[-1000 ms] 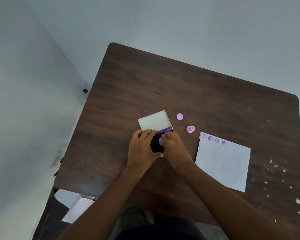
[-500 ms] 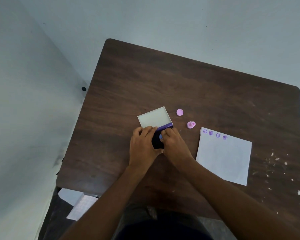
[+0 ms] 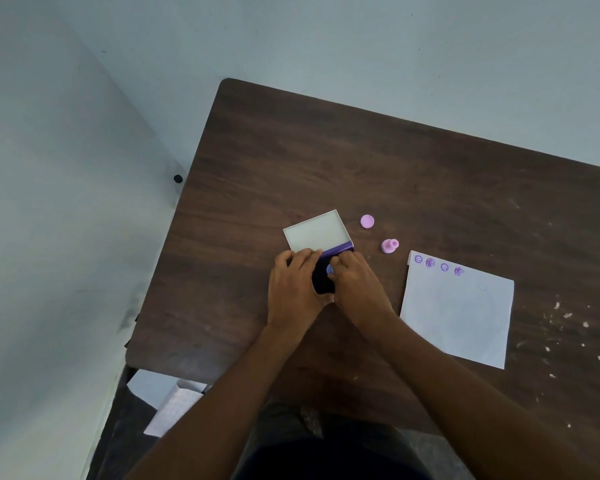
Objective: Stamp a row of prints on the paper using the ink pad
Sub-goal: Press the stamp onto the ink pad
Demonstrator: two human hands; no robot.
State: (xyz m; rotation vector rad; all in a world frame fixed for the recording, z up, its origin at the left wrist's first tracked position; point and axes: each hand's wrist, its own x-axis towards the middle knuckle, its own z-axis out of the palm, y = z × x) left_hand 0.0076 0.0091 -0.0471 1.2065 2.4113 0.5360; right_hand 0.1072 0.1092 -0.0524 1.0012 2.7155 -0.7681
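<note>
Pinching a blue stamp (image 3: 329, 270), right hand (image 3: 359, 289) inks; left hand (image 3: 297, 285) grips ink pad (image 3: 321, 282).

At frame centre the left hand (image 3: 297, 285) and right hand (image 3: 355, 287) cover most of the ink pad (image 3: 323, 277), hiding all but a blue speck of the stamp (image 3: 329, 270), while the prints (image 3: 438, 265) are too small to read.

A dark wood-grain tabletop (image 3: 430, 174) with rounded corners stands on a pale grey-blue floor (image 3: 326, 39). At the left a pale wall (image 3: 42, 237) rises, scuffed with dark smudges low down. A small black knob (image 3: 177, 178) shows just beside the tabletop's left edge. White flecks (image 3: 565, 317) are scattered over the right part of the wood. Below the near left corner lie loose white sheets (image 3: 167, 400). The light is soft and even.
</note>
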